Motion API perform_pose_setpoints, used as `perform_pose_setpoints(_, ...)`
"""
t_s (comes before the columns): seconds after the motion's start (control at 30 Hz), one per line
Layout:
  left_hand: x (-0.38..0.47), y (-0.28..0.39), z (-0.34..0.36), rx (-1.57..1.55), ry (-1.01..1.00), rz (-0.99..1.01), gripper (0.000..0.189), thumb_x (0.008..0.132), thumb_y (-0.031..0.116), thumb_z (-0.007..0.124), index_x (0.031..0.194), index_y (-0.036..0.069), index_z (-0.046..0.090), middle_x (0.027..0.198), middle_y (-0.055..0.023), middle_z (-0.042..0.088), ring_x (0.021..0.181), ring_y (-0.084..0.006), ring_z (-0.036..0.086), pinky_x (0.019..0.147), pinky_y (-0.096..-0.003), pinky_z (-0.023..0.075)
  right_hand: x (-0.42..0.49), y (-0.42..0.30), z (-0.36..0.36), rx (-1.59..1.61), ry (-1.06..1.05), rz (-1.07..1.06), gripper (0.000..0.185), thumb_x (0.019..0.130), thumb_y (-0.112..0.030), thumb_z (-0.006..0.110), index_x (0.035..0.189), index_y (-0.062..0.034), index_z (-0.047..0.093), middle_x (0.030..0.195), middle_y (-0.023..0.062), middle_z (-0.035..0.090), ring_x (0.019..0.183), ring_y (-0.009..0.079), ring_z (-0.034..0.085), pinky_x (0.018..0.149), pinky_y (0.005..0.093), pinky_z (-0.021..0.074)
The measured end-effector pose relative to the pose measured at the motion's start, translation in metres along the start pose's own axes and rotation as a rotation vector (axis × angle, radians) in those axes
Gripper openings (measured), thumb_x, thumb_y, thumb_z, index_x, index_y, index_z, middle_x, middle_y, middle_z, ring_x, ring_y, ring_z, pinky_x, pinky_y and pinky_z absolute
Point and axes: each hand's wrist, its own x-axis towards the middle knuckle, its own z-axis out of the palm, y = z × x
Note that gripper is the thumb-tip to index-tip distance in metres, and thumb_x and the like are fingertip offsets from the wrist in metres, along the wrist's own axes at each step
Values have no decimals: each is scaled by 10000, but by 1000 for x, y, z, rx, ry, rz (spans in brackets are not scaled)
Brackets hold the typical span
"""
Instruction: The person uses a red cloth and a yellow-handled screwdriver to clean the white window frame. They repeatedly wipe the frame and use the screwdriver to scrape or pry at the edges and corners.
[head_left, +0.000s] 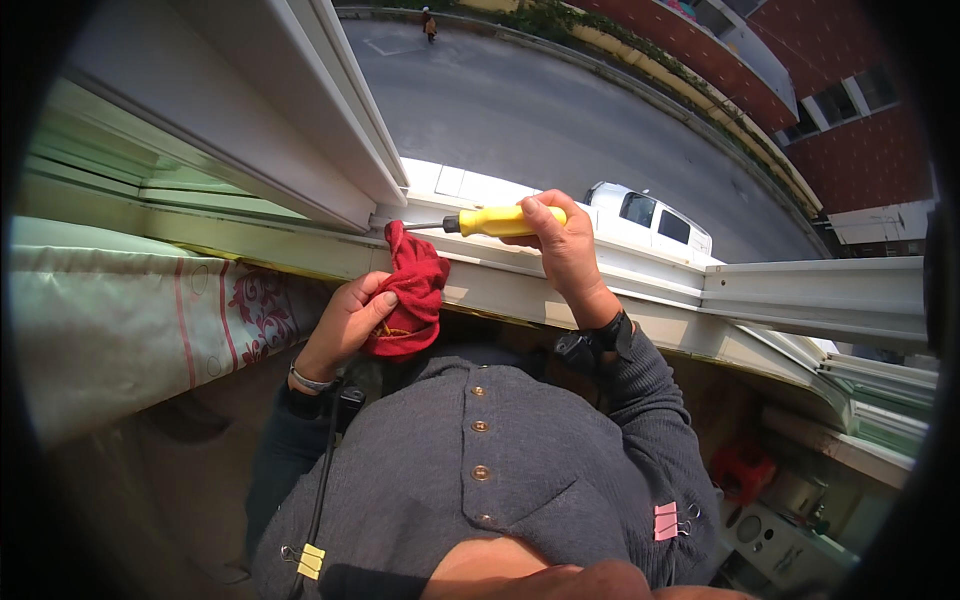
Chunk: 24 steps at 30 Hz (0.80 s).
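My right hand (559, 240) grips the yellow handle of a screwdriver (499, 221), whose metal shaft points left. The shaft's far end meets the top of a bunched red cloth (414, 292), so the tip is hidden. Pinched between the thumb and fingers of my left hand (352, 319), the cloth hangs over the inner edge of the white window frame (480, 274). Cloth top and screwdriver end lie in the sill track, by the lower corner of a white sliding sash (300, 127).
A patterned curtain (150, 322) hangs at the left. Beyond the window opening lie a road (510, 105) below, a white vehicle (649, 217) and a distant person (429, 26). A frame rail (817, 292) stands at the right; a stove (772, 536) is at lower right.
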Motion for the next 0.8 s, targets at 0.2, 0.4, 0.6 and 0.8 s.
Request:
perform_pose_setpoints(0.2,-1,32,-2,-321,164,199,292,1009,168,493,1232,-11,551,1127,-43,616,1036,-98,559,934,-264,445,-14,-26,-15,101,87,-353,400,953,-375,579,1039,15,570,999,157,628,935,264,672,845,413,583)
perform_pose_setpoints(0.4,47,53,29,-157,-146,171,303,994,153,526,1228,-37,555,1117,-49,625,1038,-113,565,938,-273,446,-76,-75,-88,-189,396,-587,356,959,-348,559,1018,2,581,987,170,651,927,251,664,850,369,561)
perform_pose_setpoints(0.6,86,75,68,-42,-381,358,277,967,120,559,1207,-17,586,1107,-76,640,1042,-147,578,938,-292,442,-158,-88,-136,-500,775,-694,334,932,-328,550,962,3,585,974,193,664,931,253,632,905,355,485)
perform_pose_setpoints(0.8,175,70,150,698,-626,546,241,895,137,621,1111,30,637,939,-151,672,839,-299,648,781,-365,506,-178,-94,-135,-674,800,-853,324,927,-336,560,914,-13,569,961,205,666,884,261,642,853,365,504)
